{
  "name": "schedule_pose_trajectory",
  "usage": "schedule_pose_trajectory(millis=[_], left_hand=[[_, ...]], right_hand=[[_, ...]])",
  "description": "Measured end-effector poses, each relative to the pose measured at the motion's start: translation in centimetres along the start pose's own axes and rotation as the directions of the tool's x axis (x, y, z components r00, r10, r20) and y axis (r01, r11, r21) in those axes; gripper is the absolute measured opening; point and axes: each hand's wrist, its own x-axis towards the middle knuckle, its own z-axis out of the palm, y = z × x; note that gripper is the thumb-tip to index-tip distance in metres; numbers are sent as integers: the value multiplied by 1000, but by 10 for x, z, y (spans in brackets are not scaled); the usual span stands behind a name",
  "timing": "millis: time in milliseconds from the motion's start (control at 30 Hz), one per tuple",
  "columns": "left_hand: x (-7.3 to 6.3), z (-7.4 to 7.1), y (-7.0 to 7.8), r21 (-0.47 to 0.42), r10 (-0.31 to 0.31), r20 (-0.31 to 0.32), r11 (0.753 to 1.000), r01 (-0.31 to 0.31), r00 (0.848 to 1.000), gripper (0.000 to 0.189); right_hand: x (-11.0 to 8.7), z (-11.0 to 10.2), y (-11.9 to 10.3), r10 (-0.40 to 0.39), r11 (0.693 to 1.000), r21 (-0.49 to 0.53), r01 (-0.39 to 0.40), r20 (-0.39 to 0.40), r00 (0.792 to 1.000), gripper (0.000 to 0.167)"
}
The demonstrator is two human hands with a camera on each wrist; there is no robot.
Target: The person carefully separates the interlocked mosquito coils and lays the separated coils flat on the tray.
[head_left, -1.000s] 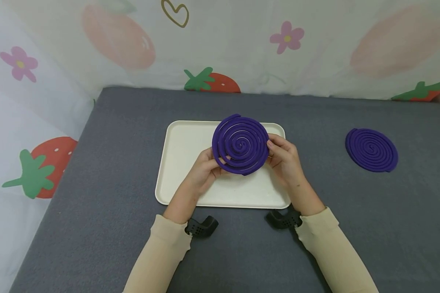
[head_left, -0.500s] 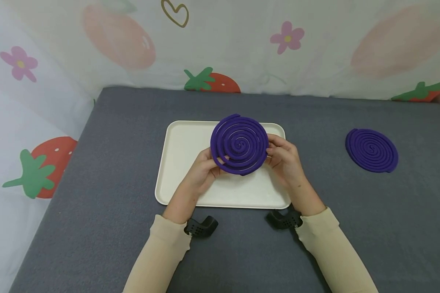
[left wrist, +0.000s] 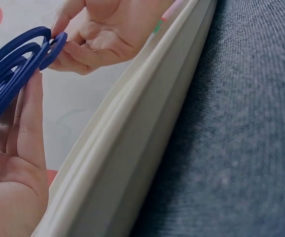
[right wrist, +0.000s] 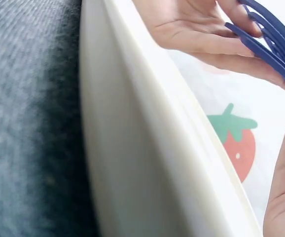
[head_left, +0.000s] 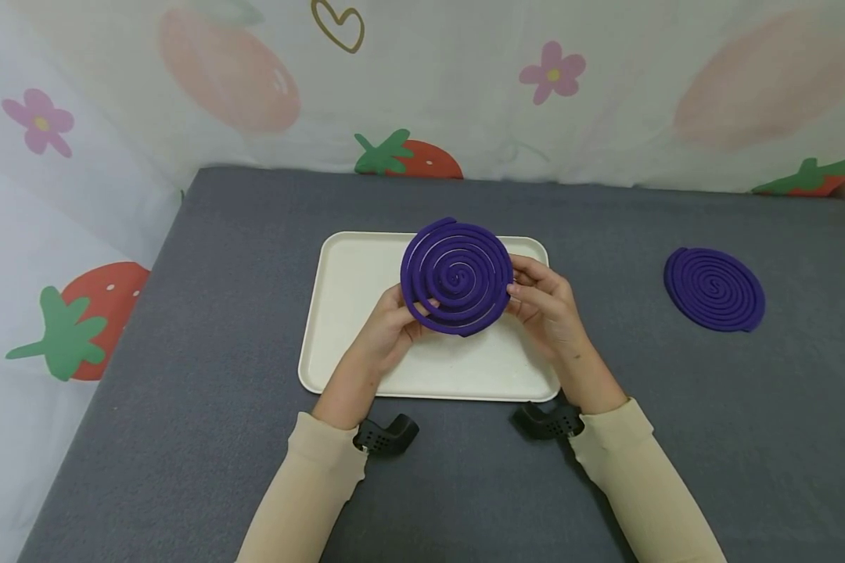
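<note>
A purple spiral mosquito coil [head_left: 458,277] is held up over the cream tray [head_left: 345,313], its flat face tilted toward the head camera. My left hand [head_left: 387,332] grips its lower left side, with a fingertip showing through the gap inside the outer turn. At the opposite edge, my right hand [head_left: 545,309] pinches the rim between thumb and fingers. The left wrist view shows the outer turn of the coil [left wrist: 54,49] between the right hand's fingers, the left fingers lying under it. In the right wrist view, the coil's turns [right wrist: 266,52] look slightly spread apart.
A second purple coil [head_left: 713,289] lies flat on the grey cloth [head_left: 676,438], right of the tray. Behind the table hangs a white curtain [head_left: 479,86] printed with strawberries and flowers. Each wrist wears a black camera mount [head_left: 387,435].
The held coil has shifted slightly to the left. My right thumb and fingers have adjusted their hold on its edge. The tray and the other coil stay put.
</note>
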Motion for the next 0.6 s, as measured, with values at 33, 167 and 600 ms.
schedule_pose_trajectory(millis=[33, 167, 600], left_hand=[[0, 0, 0, 1, -1, -2, 1000, 1, 1000, 34], [0, 1, 0, 5, 1, -14, 1000, -1, 1000, 32], [3, 0, -5, 75, 72, -75, 995, -67, 995, 35]], right_hand=[[0, 0, 0, -1, 1000, 1, 1, 3, 1000, 41], [0, 0, 1, -12, 1000, -10, 12, -4, 1000, 39], [1, 6, 2, 0, 990, -138, -22, -155, 988, 28]])
